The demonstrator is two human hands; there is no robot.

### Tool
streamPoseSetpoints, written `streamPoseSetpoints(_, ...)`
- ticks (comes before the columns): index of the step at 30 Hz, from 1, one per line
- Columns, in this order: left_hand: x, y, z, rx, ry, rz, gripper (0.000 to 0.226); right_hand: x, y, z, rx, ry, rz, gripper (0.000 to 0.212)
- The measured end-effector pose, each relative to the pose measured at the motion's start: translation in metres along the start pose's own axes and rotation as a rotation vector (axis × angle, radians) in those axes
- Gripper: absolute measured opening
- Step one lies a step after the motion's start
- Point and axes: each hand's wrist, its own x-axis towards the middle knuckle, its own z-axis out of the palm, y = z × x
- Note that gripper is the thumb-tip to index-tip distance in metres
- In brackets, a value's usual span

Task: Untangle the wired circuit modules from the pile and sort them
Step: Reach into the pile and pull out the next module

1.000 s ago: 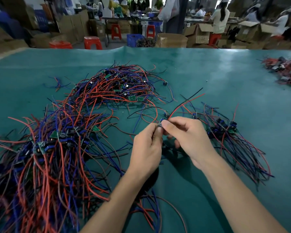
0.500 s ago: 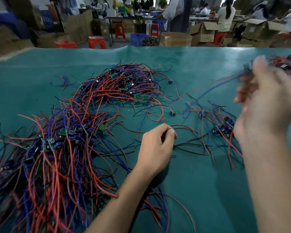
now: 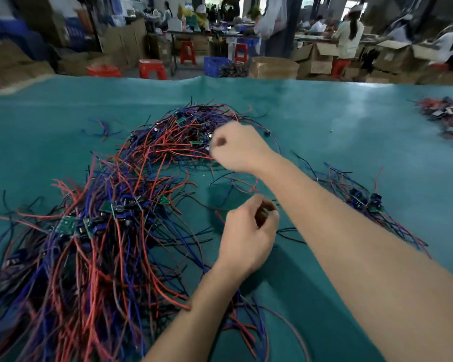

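From about eight to eleven o'clock on the teal green table cover (image 3: 351, 131), the big tangled pile of red, blue and black wires with small green circuit modules (image 3: 110, 220) fills the surface. Near the centre the left hand (image 3: 246, 231) hovers with fingers loosely curled and I see nothing clearly held; at twelve o'clock the blurred right hand (image 3: 236, 147) is at the pile's far end with fingers curled, though I cannot tell if it grips a wire. At three o'clock lies a smaller bundle of wired modules (image 3: 364, 202), and at two o'clock, at the edge, another heap of modules (image 3: 447, 118).
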Motion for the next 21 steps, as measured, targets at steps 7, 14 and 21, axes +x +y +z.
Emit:
streamPoseSetpoints(7,0.000,-0.003,0.002,0.017,0.027,0.014,0.007,-0.020,0.106,0.021,-0.086,0.064,0.289,0.013)
streamPoseSetpoints(14,0.001,-0.005,0.002,-0.024,0.019,-0.012,0.010,-0.040,0.122,-0.004,0.616,0.475,0.316,0.015)
streamPoseSetpoints(21,0.000,-0.005,0.003,-0.111,0.043,-0.029,0.012,-0.103,0.102,0.003,1.186,0.314,0.242,0.008)
